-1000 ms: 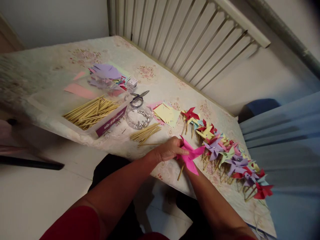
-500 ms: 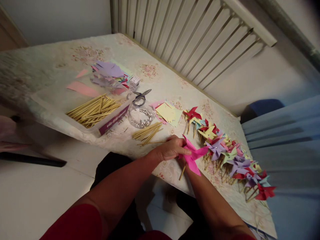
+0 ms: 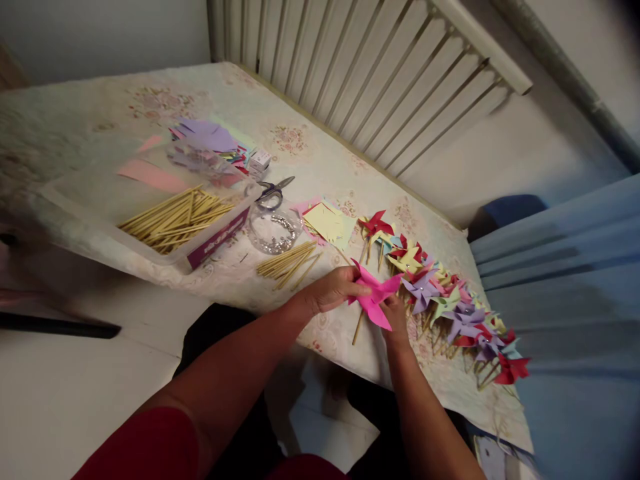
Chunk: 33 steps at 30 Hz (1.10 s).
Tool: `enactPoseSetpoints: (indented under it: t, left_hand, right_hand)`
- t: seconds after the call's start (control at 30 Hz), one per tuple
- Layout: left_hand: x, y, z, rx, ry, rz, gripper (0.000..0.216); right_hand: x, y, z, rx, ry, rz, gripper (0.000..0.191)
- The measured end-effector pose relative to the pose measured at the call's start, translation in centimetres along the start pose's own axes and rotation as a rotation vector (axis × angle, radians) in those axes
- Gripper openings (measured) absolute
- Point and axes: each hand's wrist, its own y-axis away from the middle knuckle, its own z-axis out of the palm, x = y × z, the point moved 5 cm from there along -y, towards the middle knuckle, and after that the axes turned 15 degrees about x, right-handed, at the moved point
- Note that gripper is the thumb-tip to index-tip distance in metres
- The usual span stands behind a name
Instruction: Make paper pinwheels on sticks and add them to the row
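Observation:
A pink paper pinwheel on a wooden stick sits between both hands near the table's front edge. My left hand pinches its left blade, fingers closed on the paper. My right hand comes up from below on the pinwheel's right side, its fingers mostly hidden behind the paper. A row of finished pinwheels in red, yellow, purple and green lies to the right of the hands.
A loose bundle of sticks, a clear dish of beads, scissors and yellow paper squares lie on the flowered table cover. A clear plastic bin holds more sticks. Slatted rail behind; blue cloth at right.
The view has shifted slightly left and up. My right hand now shows more clearly beside the pink pinwheel; my left hand stays pinched on it.

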Motion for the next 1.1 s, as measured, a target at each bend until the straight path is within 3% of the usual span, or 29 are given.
enactPoseSetpoints:
  t: [0.13,0.23,0.3,0.4,0.47,0.63,0.87,0.97,1.1]
  left_hand:
    - [-0.3,-1.1,-1.3,0.080,-0.069,0.089,0.030]
    - [-0.5,-1.6,-1.9,0.117,-0.091,0.132,0.031]
    - [-1.0,-1.8,-2.2,0.159,-0.107,0.131,0.030]
    - [-2.3,-1.7,-2.3,0.227,-0.131,0.095,0.028]
    - [-3.1,-1.6,-2.0,0.206,-0.122,0.060,0.029]
    - [-2.5,-1.6,-1.9,0.224,-0.135,0.074,0.029]
    - [-0.4,-1.6,-1.6,0.235,-0.224,0.106,0.028]
    - [-0.5,-1.7,-1.7,0.235,-0.243,0.107,0.029]
    - [-0.3,-1.7,-1.6,0.246,-0.312,0.139,0.028]
  right_hand:
    - [-0.1,0.3,-4.4,0.101,-0.036,0.038,0.023]
    - [-1.6,0.5,-7.6,0.202,0.011,-0.034,0.020]
    - [-2.9,0.7,-8.8,0.200,0.083,-0.081,0.017]
    - [-4.9,1.3,-8.8,0.088,0.243,-0.154,0.013]
    - [-5.9,1.8,-7.9,-0.010,0.302,-0.200,0.012]
    - [-5.9,2.5,-5.5,-0.123,0.215,-0.197,0.013]
    - [-3.9,2.5,-4.3,-0.116,0.013,-0.100,0.016]
    - [-5.2,1.5,-5.4,-0.059,-0.014,-0.102,0.019]
    - [-8.9,-0.5,-8.2,0.142,-0.189,-0.119,0.022]
